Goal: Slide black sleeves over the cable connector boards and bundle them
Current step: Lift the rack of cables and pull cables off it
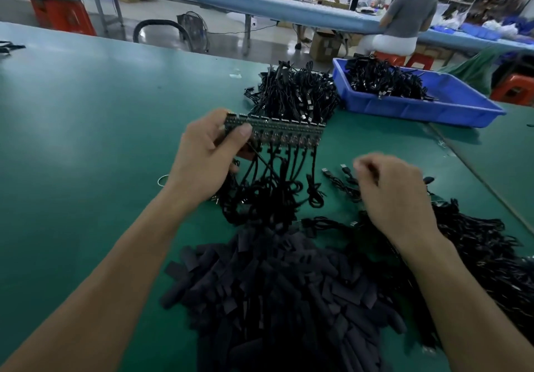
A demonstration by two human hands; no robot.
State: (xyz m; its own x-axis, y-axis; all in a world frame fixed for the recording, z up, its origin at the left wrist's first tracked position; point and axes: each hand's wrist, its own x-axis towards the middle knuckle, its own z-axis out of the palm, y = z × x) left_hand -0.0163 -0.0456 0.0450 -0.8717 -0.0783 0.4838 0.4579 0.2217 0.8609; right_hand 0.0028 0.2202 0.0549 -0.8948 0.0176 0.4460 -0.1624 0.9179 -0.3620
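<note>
My left hand point(206, 156) grips the left end of a long strip of connector boards point(284, 132), held level above the green table. Several black cables point(277, 186) hang from the strip down to the table. My right hand point(387, 189) hovers to the right of the strip with its fingers curled; whether it pinches anything I cannot tell. A big heap of flat black sleeves point(289, 290) lies close in front of me. Loose black cables point(479, 256) are piled under and right of my right wrist.
A pile of bundled black cables point(294, 91) sits behind the strip. A blue bin point(419, 106) with more cables stands at the back right. A person in grey sits at a far blue bench point(260, 2). A table seam point(476, 181) runs along the right.
</note>
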